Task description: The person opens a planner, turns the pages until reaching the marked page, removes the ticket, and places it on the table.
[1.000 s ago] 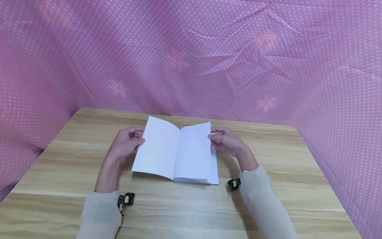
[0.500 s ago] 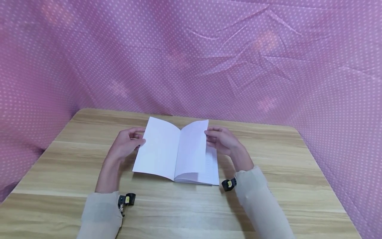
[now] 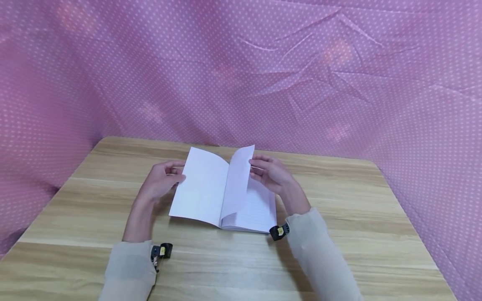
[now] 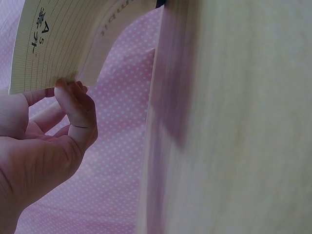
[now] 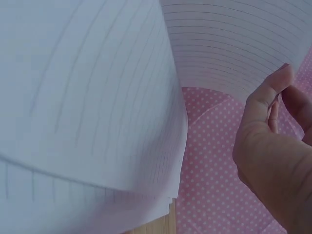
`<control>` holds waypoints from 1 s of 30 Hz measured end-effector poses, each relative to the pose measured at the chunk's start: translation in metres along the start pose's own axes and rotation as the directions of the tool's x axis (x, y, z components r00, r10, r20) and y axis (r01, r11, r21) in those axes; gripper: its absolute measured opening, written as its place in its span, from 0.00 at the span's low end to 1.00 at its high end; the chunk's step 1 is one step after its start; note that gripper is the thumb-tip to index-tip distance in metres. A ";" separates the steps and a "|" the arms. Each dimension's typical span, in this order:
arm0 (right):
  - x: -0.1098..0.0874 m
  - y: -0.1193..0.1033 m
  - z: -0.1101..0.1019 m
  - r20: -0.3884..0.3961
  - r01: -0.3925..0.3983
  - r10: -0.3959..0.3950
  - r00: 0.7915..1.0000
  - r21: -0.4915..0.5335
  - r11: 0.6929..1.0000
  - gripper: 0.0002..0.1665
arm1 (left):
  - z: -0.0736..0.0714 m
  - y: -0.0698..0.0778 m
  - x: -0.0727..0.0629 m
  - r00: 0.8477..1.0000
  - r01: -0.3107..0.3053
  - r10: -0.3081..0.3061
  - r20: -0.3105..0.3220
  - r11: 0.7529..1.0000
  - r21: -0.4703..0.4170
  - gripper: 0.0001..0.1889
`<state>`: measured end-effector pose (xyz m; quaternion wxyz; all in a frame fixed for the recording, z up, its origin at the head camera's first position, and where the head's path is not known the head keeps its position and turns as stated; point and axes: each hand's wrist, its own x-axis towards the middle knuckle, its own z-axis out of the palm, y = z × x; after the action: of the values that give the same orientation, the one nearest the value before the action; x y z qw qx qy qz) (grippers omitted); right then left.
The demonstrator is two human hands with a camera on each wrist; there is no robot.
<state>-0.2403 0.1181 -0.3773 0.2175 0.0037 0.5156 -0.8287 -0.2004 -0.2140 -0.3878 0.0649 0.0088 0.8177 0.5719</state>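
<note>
Midway, the notebook lay spine-away between your left hand, pinching its edge, and right hand, pinching a raised page.

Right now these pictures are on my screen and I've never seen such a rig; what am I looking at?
No machine here: these are a person's bare left hand and right hand. The head picture comes from a camera worn on the head, looking forward and down; the two close-ups come from a camera on each wrist, probably the small black devices. Over the wooden table is an open notebook, its left side raised. The left hand holds that side's edge; the right hand pinches a curled page. Pink dotted cloth hangs behind.
</note>
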 end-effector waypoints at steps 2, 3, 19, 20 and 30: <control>0.001 0.001 0.003 0.002 -0.001 0.001 1.000 0.008 1.000 0.05 | 0.000 0.000 -0.001 1.000 0.007 -0.007 -0.002 1.000 0.001 0.28; 0.002 0.001 0.005 0.003 -0.002 0.002 1.000 0.010 1.000 0.05 | 0.000 0.000 -0.001 1.000 0.009 -0.009 -0.003 1.000 0.002 0.28; 0.020 0.005 0.032 0.039 0.029 -0.030 0.999 0.010 1.000 0.07 | -0.002 0.000 0.002 1.000 0.004 -0.004 0.000 1.000 -0.008 0.28; 0.021 0.005 0.035 0.036 0.032 -0.032 0.999 0.007 0.999 0.07 | -0.002 0.000 0.002 1.000 0.005 -0.005 0.000 1.000 -0.008 0.28; 0.032 0.012 0.051 0.046 0.037 -0.038 0.998 0.009 0.999 0.07 | -0.003 -0.002 0.005 1.000 -0.009 0.009 -0.009 1.000 -0.015 0.26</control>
<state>-0.2540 0.0587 -0.3712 0.2136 -0.0240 0.5070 -0.8347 -0.2052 -0.2169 -0.3889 0.0587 0.0093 0.8138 0.5782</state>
